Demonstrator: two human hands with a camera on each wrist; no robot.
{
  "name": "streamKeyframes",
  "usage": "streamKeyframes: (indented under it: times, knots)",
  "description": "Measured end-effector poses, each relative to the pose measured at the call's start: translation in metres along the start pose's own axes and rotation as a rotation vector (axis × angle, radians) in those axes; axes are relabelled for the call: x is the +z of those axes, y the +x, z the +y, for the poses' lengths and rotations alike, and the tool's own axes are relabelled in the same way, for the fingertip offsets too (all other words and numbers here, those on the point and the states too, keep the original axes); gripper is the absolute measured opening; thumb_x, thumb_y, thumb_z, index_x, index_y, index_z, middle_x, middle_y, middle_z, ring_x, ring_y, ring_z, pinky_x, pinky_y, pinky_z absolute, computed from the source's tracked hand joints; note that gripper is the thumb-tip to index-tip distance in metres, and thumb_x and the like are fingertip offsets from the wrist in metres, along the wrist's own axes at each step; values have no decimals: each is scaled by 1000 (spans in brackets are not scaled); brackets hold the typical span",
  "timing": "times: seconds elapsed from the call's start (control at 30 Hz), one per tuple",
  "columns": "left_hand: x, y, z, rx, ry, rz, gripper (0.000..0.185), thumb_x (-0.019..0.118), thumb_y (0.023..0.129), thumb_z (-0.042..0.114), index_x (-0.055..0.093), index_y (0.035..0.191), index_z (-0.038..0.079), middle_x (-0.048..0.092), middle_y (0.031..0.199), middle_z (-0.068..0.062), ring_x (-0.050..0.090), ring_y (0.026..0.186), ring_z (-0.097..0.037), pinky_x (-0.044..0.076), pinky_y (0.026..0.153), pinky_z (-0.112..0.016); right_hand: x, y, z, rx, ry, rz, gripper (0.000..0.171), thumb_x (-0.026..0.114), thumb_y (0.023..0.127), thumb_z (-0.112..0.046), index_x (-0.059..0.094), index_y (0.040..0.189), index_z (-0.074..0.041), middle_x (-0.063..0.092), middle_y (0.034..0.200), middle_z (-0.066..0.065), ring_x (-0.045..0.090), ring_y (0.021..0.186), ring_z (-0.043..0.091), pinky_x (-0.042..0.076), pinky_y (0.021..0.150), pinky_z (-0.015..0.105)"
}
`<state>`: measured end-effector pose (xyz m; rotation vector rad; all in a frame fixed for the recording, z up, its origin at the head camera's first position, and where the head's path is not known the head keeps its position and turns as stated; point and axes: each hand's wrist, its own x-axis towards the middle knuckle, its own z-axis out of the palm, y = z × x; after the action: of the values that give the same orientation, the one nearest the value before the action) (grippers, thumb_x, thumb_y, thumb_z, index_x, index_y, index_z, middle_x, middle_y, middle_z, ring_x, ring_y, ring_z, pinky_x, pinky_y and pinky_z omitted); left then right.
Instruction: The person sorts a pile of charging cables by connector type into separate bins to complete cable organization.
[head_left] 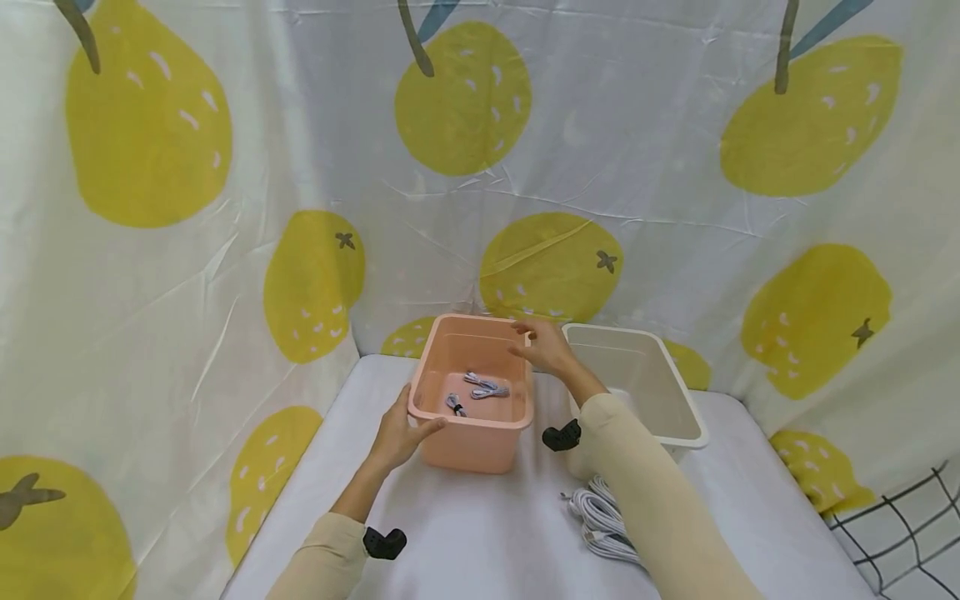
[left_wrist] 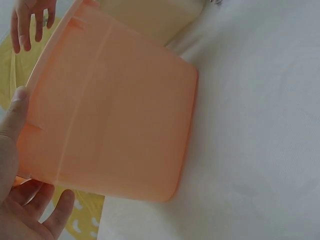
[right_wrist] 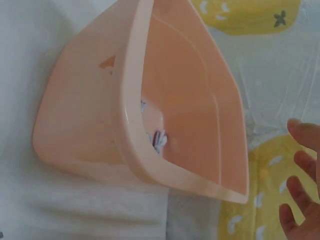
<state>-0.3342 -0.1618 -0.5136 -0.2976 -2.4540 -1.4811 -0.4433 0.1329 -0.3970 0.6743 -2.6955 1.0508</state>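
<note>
A pink plastic bin [head_left: 471,437] stands mid-table with a few small bundled cables [head_left: 486,387] on its floor. My left hand [head_left: 397,435] is at its near-left corner, with the thumb lying straight against the wall under the rim. In the left wrist view the thumb [left_wrist: 12,117] touches the bin [left_wrist: 115,110] and the fingers [left_wrist: 42,210] are spread and straight. My right hand [head_left: 542,346] hovers at the far-right rim with its fingers loose. In the right wrist view its fingers [right_wrist: 302,200] stay apart from the bin [right_wrist: 85,120], where the cables [right_wrist: 157,140] show.
An empty white bin [head_left: 675,417] stands right beside the pink one. Coiled white cables [head_left: 600,517] lie on the white table [head_left: 465,533] under my right forearm. Lemon-print cloth [head_left: 300,208] walls off the back and both sides.
</note>
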Motion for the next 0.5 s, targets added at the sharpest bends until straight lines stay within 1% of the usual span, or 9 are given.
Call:
streamKeyframes:
  times: [0.17, 0.33, 0.5]
  knots:
    - [1, -1, 1, -10, -9, -4, 102, 87, 87, 33, 26, 159, -5, 48, 149, -30, 48, 135, -47, 41, 107, -61, -5, -5, -2, -4, 32, -43, 48, 77, 94, -18, 64, 137, 0, 66, 131, 23, 59, 121, 49, 52, 97, 54]
    - [1, -2, 4, -9, -15, -8, 103, 86, 87, 33, 25, 159, -6, 46, 151, -31, 46, 138, -47, 40, 109, -61, -10, -8, -4, 5, 47, -55, 51, 78, 93, -19, 64, 139, -2, 66, 132, 21, 58, 123, 48, 51, 98, 54]
    - [-1, -2, 4, -15, -13, -20, 104, 86, 87, 33, 23, 160, -7, 44, 152, -33, 44, 139, -48, 39, 110, -61, -12, -10, -4, -3, 33, -78, 51, 77, 95, -21, 63, 141, -3, 65, 132, 21, 62, 118, 42, 53, 95, 51]
